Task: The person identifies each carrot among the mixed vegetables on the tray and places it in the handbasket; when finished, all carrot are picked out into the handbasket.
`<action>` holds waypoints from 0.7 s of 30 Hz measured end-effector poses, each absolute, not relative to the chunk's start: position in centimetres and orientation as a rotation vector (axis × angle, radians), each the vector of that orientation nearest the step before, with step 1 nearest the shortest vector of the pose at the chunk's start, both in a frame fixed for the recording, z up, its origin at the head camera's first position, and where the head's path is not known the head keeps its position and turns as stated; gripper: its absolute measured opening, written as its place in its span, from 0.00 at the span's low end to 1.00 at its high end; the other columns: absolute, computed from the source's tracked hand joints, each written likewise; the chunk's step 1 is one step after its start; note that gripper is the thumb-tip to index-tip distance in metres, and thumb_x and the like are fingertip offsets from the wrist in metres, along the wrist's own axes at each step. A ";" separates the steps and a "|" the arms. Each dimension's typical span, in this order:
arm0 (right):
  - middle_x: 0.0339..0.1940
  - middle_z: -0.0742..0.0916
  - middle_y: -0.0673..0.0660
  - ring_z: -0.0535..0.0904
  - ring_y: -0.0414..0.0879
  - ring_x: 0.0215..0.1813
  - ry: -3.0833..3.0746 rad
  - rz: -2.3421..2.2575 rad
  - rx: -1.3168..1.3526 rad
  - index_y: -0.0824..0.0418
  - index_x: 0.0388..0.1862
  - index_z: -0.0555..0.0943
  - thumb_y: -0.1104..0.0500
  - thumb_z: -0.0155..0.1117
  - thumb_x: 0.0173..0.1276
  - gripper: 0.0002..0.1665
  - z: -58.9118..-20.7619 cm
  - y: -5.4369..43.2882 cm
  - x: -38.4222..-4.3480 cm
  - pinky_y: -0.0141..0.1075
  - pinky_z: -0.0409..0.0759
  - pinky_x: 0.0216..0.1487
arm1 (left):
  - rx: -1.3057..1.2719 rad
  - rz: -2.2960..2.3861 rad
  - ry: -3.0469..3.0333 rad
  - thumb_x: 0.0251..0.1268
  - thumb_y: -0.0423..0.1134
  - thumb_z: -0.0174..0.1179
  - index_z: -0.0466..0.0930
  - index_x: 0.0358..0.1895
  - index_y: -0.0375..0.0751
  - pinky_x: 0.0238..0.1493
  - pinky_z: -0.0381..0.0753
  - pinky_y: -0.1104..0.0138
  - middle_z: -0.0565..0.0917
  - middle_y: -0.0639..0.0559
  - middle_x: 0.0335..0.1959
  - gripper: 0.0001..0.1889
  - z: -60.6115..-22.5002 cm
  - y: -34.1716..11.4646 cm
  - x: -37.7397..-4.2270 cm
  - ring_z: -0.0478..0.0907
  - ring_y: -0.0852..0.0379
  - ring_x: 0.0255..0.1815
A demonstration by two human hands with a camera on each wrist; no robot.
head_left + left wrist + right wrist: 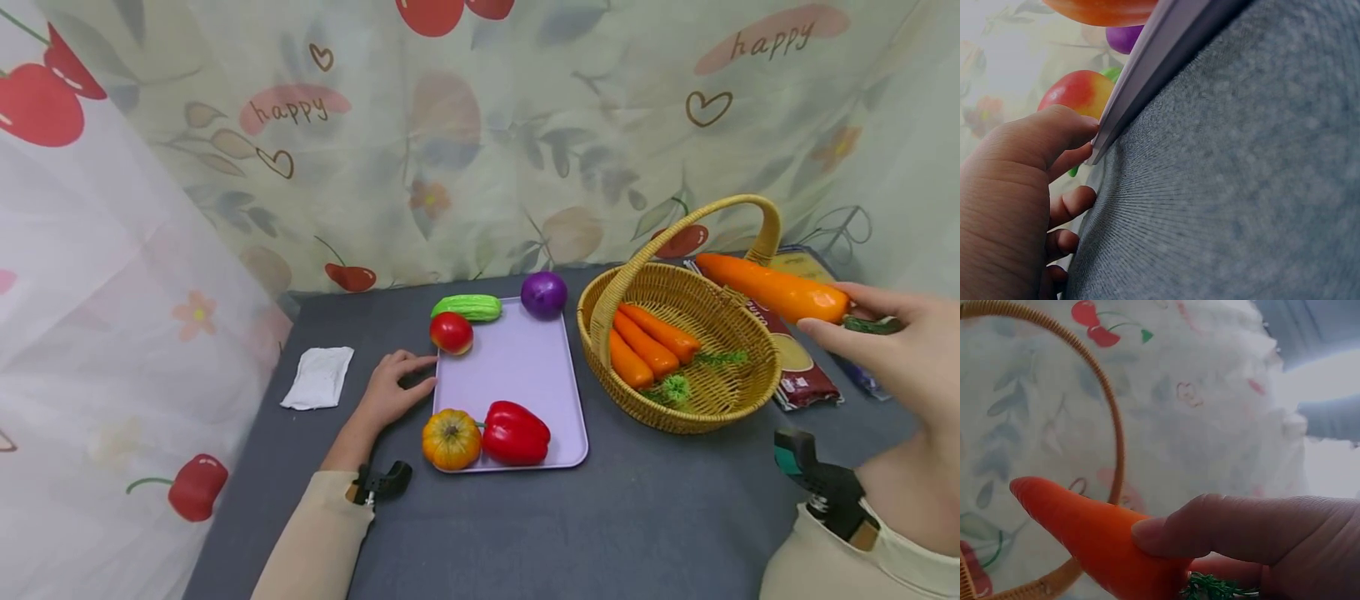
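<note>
My right hand (892,342) pinches an orange carrot (780,287) near its green top, thumb on one side. The carrot is raised over the right rim of the wicker basket (682,421), its tip pointing left. Inside the basket lie several more carrots (652,342). On the left, my left hand (393,387) rests on the table with its fingertips at the left edge of the lilac tray (510,358). In the left wrist view, its thumb and fingers (1075,203) are by the tray's side. A red-and-yellow fruit (452,333) sits right by those fingertips.
On the tray are a green ridged vegetable (468,307), a purple round vegetable (543,294), a small pumpkin (452,439) and a red bell pepper (516,433). A white packet (318,377) lies at the left. Dark red packages (806,383) lie behind the basket's right side.
</note>
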State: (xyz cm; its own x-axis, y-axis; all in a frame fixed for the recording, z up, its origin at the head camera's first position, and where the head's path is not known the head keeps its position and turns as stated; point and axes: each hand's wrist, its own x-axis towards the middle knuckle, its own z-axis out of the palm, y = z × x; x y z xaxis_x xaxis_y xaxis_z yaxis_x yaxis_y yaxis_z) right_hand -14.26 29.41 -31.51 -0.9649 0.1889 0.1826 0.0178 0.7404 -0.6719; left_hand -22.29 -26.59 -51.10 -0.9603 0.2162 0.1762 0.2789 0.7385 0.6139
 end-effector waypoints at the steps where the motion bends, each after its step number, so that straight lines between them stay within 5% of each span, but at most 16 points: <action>1: 0.48 0.77 0.63 0.67 0.48 0.36 -2.775 1.010 -0.181 0.77 0.72 0.68 0.50 0.63 0.76 0.38 -31.8 29.7 -15.0 0.32 0.69 0.30 | -0.405 -1.026 -2.842 0.67 0.48 0.69 0.85 0.63 0.50 0.52 0.71 0.53 0.79 0.48 0.47 0.22 -51.1 -26.6 -22.3 0.70 0.49 0.51; 5: 0.54 0.75 0.80 0.69 0.59 0.36 -2.962 0.909 -0.185 0.76 0.74 0.65 0.43 0.62 0.76 0.44 -33.1 30.4 -17.7 0.42 0.69 0.30 | -0.397 -1.019 -2.850 0.67 0.48 0.69 0.85 0.63 0.51 0.52 0.71 0.53 0.78 0.48 0.47 0.22 -51.2 -26.6 -22.3 0.70 0.49 0.51; 15: 0.61 0.75 0.79 0.71 0.70 0.56 -3.158 1.038 -0.083 0.70 0.76 0.65 0.28 0.61 0.68 0.56 -36.3 30.5 -22.2 0.55 0.75 0.44 | -0.403 -1.028 -2.834 0.66 0.48 0.70 0.85 0.63 0.50 0.52 0.71 0.53 0.79 0.49 0.46 0.22 -51.0 -26.8 -21.9 0.71 0.49 0.50; 21: 0.59 0.77 0.80 0.75 0.70 0.51 -3.186 0.935 -0.040 0.72 0.75 0.66 0.31 0.62 0.70 0.54 -37.2 29.9 -23.3 0.58 0.78 0.43 | -0.383 -1.047 -2.846 0.67 0.49 0.69 0.85 0.63 0.53 0.53 0.71 0.54 0.79 0.50 0.47 0.22 -50.9 -26.6 -22.1 0.71 0.50 0.50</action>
State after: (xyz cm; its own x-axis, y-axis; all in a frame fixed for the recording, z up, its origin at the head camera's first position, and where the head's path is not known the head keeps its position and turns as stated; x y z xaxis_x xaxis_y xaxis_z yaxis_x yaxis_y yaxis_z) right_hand -23.28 29.90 -37.16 -0.9838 -0.0272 -0.1775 0.0730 0.8424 -0.5339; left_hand -22.14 -26.63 -50.90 -0.9650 0.2037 0.1650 0.2620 0.7344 0.6261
